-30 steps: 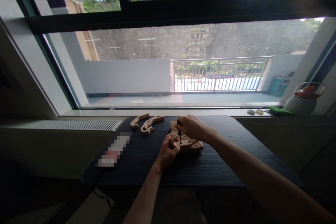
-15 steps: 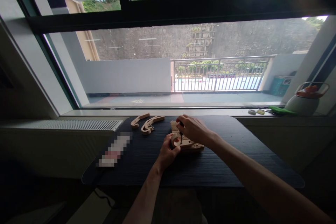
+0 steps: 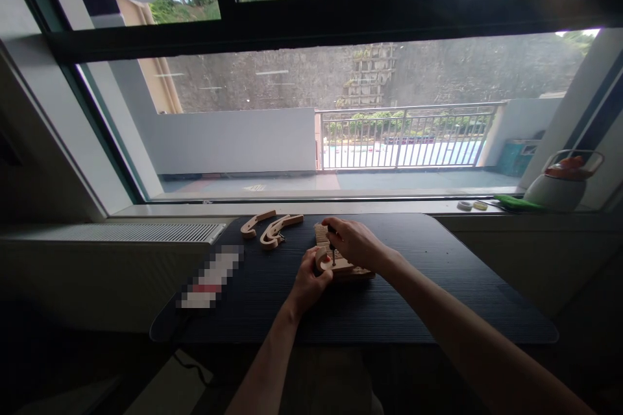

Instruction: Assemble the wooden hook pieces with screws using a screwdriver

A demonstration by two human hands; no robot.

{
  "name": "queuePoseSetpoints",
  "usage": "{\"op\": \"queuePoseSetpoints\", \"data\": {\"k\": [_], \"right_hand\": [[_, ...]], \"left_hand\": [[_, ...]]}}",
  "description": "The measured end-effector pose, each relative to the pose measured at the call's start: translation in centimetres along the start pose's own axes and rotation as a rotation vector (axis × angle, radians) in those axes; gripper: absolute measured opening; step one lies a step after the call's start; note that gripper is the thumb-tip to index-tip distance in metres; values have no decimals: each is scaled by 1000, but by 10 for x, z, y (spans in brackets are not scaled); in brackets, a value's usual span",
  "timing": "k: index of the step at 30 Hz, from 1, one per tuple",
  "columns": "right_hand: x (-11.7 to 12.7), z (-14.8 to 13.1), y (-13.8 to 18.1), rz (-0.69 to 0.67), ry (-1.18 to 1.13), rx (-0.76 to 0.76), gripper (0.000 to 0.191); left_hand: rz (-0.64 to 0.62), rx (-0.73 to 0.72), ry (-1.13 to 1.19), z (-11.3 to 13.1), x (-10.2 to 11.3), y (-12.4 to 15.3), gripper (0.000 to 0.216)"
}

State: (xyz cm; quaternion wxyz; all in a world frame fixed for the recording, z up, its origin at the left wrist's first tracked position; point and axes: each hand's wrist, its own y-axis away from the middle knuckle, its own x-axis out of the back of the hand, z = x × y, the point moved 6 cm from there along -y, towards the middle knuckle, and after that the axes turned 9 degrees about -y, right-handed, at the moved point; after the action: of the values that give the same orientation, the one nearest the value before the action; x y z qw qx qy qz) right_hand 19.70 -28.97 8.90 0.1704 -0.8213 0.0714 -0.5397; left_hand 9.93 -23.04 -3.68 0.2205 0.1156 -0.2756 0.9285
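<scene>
The right hand (image 3: 354, 240) grips an upright screwdriver (image 3: 333, 248) over the wooden hook (image 3: 343, 266), which runs rightward from the clamping left hand (image 3: 310, 281)

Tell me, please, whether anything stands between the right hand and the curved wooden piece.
Only the screwdriver: the right hand holds it roughly upright, pointing down at the curved wooden piece, which the left hand grips.

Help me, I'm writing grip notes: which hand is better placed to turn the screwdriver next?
Probably the right hand: it holds the screwdriver by its dark handle, shaft roughly upright over the curved wooden piece. The left hand is occupied, gripping that piece's curled end.
</scene>
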Motion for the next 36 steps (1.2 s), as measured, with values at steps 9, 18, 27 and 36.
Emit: {"op": "queuePoseSetpoints", "data": {"k": [9, 18, 27, 36], "right_hand": [[2, 11, -4, 43, 13, -39, 29], [2, 10, -5, 60, 62, -72, 25], [-5, 4, -1, 134, 115, -131, 27], [-5, 11, 0, 45, 11, -56, 28]], "left_hand": [[-8, -2, -18, 7, 1, 0, 24], [-15, 0, -28, 6, 1, 0, 25], [-11, 6, -43, 4, 0, 0, 24], [-22, 2, -16, 8, 1, 0, 34]]}}
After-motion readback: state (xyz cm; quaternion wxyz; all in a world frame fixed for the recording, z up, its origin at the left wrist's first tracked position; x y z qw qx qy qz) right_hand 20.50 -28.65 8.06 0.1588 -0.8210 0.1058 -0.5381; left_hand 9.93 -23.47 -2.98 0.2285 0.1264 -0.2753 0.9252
